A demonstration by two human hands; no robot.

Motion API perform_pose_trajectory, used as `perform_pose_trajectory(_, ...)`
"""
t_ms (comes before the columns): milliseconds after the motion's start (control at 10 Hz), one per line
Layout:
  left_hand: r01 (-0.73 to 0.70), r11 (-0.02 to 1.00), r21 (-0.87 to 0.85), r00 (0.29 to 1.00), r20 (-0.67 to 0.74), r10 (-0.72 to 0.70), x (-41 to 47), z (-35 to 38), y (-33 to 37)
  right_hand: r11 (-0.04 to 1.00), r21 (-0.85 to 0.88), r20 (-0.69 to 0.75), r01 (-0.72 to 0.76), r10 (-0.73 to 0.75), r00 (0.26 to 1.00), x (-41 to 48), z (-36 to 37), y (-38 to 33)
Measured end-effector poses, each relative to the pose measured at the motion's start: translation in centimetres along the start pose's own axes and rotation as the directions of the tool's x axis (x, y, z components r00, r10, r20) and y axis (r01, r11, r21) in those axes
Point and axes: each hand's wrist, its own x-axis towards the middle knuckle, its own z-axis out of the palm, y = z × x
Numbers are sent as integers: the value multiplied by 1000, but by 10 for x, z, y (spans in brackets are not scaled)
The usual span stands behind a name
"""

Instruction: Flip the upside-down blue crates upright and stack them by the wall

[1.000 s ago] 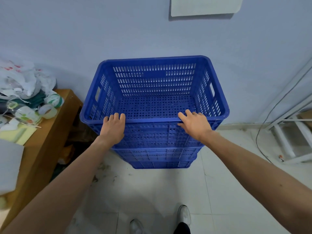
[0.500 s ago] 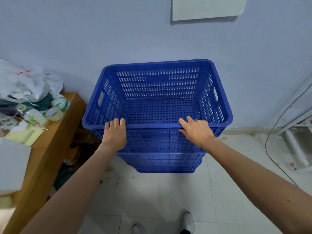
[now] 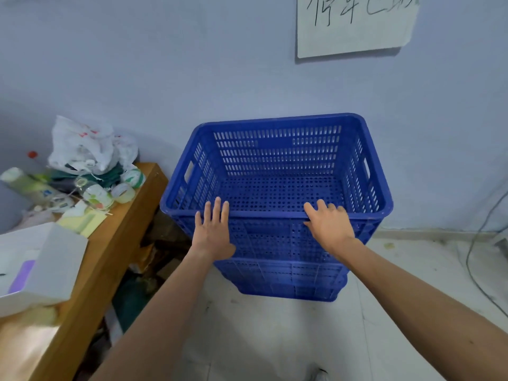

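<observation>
Blue crates (image 3: 275,149) — three in the one stack, counted by rims. Hands: two, left hand (image 3: 213,232) and right hand (image 3: 328,229). Paper sign (image 3: 354,23): one. Wooden table (image 3: 115,243): one. On it — white bag (image 3: 82,144), one; white box (image 3: 41,265), one; tape rolls (image 3: 123,192), at least three. Cable (image 3: 471,257): one.

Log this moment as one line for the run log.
top crate: upright, empty, on stack by wall | left hand: fingers straight, at near rim | right hand: rests on near rim
</observation>
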Motion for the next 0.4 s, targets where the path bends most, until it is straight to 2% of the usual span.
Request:
perform_pose_trajectory(200, -97, 991, -91, 993, 61, 102, -45, -17, -3, 991, 23, 66, -133, 131, 989, -26, -12, -21)
perform_pose_trajectory(300, -91, 968, -235, 991, 71, 111, -77, -6, -5, 986, -2, 71, -165, 164, 984, -57, -14, -33)
perform_pose_trajectory(400, -97, 954, -285, 989, 84, 126, -105, 8, -19, 983, 55, 176, -176, 164, 971, -88, -24, -48)
